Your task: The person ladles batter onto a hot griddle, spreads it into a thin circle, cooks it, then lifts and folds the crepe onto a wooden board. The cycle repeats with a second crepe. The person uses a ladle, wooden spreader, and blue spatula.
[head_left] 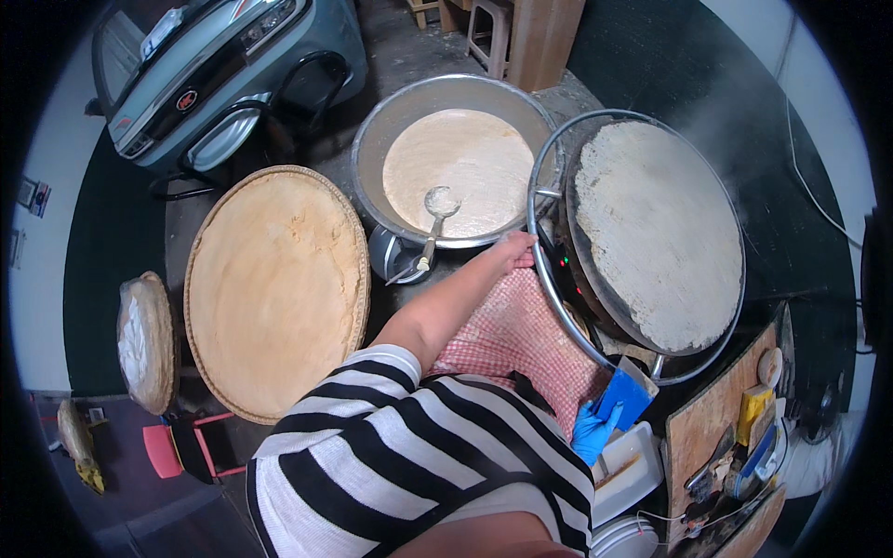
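Note:
My left hand (517,251) is bare and closed beside the metal ring (534,200) around the griddle. Its fingertips are at the ring and the top of the red checked apron (512,321); what they grip is hidden. In a blue glove, my right hand (592,431) grips a blue scraper (625,391) by the ring's near side. A wide pale pancake (659,232) covers most of the round griddle (595,293), with faint steam above it. Left of the griddle stands a large metal basin (372,139) of beige batter (456,153). A ladle (439,209) rests across its near rim.
A round woven tray (189,279) at left bears a broad stack of pancakes (279,298). Farther left is a plastic-wrapped stack (147,344). A vehicle (214,74) stands at far left. A white tray (633,470) and a cluttered wooden board (712,414) lie near my right side.

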